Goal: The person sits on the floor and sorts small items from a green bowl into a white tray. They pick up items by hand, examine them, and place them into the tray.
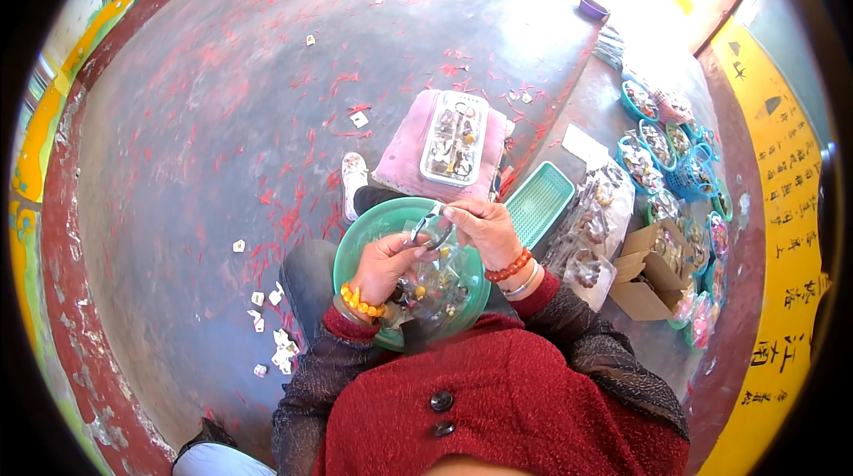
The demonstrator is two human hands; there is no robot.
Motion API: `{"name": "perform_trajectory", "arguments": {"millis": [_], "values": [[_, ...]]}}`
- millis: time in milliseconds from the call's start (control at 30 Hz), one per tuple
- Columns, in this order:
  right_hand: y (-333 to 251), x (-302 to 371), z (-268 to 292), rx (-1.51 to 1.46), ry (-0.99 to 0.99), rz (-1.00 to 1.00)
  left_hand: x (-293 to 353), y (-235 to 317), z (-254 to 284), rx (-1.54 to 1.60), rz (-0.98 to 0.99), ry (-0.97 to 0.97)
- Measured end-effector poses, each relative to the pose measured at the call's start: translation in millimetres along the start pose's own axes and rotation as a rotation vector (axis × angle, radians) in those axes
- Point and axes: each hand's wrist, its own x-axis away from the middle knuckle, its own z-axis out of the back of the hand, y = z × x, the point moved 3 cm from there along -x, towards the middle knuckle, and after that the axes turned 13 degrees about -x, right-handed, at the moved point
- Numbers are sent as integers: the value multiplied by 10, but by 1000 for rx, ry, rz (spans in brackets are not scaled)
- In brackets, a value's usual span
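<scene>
Over a green plastic basin (pixel 349 249) on my lap, my two hands are close together. Between them is a dark, shiny loop (pixel 433 229) that looks like a bracelet, partly in something clear. My left hand (pixel 384 263) pinches its lower left side with thumb and fingers. At its upper right, my right hand (pixel 485 227) grips it between thumb and forefinger. Below, several small clear plastic bags (pixel 435 294) with little coloured and dark pieces lie in the basin. Yellow beads circle my left wrist; red beads and a silver bangle are on my right.
Ahead, a white divided tray (pixel 455 140) of small pieces rests on a pink cloth (pixel 404 156). To the right are a green perforated basket (pixel 540 202), bagged bracelets (pixel 591 232), an open cardboard box (pixel 641 285) and several filled baskets (pixel 691 176). Red scraps (pixel 286 220) litter the floor.
</scene>
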Motion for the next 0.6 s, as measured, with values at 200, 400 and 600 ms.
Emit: {"name": "perform_trajectory", "arguments": {"millis": [200,400,600], "values": [[66,-18,67,-34,47,107,-31,-44,-11,-19,15,-59],[80,8,-65,-80,-10,-68,-19,2,24,157,-62,152],[155,65,-236,-117,-64,-54,-16,-33,55,179,-90,146]]}}
